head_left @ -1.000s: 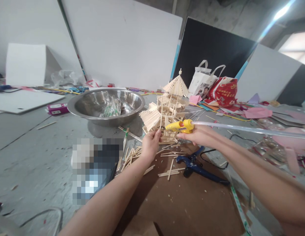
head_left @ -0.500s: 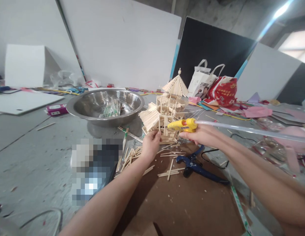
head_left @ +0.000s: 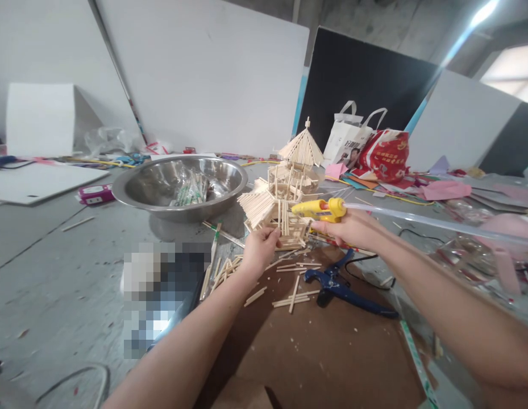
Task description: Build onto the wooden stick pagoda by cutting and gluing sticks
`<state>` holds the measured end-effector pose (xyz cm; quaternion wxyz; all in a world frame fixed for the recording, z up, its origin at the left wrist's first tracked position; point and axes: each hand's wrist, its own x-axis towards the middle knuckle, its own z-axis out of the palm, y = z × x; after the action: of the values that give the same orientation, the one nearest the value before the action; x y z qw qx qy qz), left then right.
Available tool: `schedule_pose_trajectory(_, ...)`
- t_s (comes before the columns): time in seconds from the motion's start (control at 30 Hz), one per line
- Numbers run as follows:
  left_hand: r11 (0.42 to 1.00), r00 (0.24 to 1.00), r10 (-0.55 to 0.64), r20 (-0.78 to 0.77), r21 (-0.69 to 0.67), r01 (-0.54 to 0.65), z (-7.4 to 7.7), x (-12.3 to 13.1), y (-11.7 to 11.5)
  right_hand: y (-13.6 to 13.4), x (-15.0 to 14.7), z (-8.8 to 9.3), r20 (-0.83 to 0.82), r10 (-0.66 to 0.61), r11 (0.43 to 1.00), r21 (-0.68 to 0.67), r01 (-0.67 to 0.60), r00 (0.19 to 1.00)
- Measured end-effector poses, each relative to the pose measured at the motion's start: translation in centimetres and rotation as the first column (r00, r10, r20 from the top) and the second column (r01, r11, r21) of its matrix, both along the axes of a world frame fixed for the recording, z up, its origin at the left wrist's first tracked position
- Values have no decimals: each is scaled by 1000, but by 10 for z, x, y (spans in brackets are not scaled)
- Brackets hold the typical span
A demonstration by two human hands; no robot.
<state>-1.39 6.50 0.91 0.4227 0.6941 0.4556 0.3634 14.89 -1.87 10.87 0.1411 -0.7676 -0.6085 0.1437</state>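
Note:
A tiered tower of pale wooden sticks [head_left: 301, 149] with a pointed roof stands at the centre. My left hand [head_left: 262, 245] is closed at its lower left front, thumb and finger pinched at the tower's edge; what lies between them is too small to make out. My right hand [head_left: 346, 228] is wrapped round a yellow glue gun [head_left: 321, 210], whose nozzle points left at the tower's lower tier. A long clear glue stick [head_left: 417, 218] runs out of the gun's back to the right. Loose short sticks [head_left: 293, 294] lie below on a brown board [head_left: 323, 346].
Blue cutters [head_left: 344, 292] lie right of the loose sticks. A steel basin [head_left: 136, 207] holding bagged sticks stands at the left, near a purple packet [head_left: 95, 195]. Bags [head_left: 385, 156] and coloured paper are at the back right; a black cable runs behind the cutters.
The glue gun in my right hand has shifted slightly right relative to the tower. My left hand stays at the tower's lower edge. The camera view has moved slightly.

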Motion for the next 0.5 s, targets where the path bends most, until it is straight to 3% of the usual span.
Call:
schedule_pose_trajectory(0.23, 999, 1000, -28, -7, -28, 28, 1, 0, 0, 8, 3, -4, -49, 31, 994, 106, -26, 998)
schedule_pose_trajectory(0.5, 996, 996, -82, -34, -34, 81, 3, -3, 2, 18, 0, -8, -82, 34, 991, 130, -23, 996)
